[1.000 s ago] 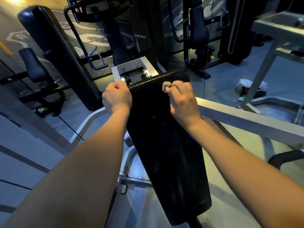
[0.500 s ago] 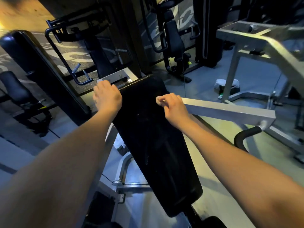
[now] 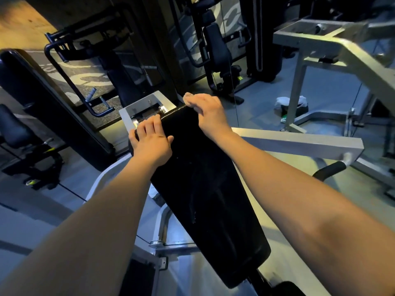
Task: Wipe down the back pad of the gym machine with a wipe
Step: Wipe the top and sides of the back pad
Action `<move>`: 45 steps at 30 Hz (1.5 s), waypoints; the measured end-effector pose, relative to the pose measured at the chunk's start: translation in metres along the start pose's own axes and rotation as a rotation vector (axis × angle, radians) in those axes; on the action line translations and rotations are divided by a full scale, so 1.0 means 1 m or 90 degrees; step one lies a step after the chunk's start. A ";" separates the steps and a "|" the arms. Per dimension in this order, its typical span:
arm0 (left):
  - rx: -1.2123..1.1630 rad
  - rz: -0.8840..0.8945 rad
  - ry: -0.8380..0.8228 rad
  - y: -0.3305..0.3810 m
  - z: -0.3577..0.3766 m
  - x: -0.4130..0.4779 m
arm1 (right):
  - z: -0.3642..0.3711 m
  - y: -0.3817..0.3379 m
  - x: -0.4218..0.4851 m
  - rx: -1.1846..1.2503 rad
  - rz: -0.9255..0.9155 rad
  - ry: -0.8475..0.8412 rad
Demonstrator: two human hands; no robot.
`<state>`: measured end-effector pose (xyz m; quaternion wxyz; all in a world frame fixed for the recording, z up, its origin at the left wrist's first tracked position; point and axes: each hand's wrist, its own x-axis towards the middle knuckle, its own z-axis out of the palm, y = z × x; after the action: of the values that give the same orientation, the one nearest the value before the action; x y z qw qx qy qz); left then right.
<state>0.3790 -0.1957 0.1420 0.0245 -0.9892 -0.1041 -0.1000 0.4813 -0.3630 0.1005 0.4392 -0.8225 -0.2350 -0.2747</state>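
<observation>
1 head-worn wide-angle view looks forward and down, close above the pad [image 3: 205, 189], with the floor [image 3: 331, 90] beyond.

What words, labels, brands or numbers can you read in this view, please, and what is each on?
None reads whole.
Large pale letter shapes on the dark surface behind the machines: cut off, unreadable.
No label shows on the back pad or the wipe.
</observation>
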 end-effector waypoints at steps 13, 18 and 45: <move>0.019 -0.061 -0.030 0.009 -0.001 0.007 | -0.001 0.013 -0.024 0.281 0.379 0.006; 0.013 -0.048 -0.030 0.007 -0.002 0.006 | -0.003 0.022 0.017 0.347 0.308 -0.070; 0.066 0.234 0.193 -0.046 0.011 0.012 | 0.012 0.009 -0.100 0.232 0.642 -0.091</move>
<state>0.3836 -0.1479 0.1345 0.1086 -0.9626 0.0777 -0.2359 0.4165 -0.3713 0.0240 0.6351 -0.7603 0.1154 0.0721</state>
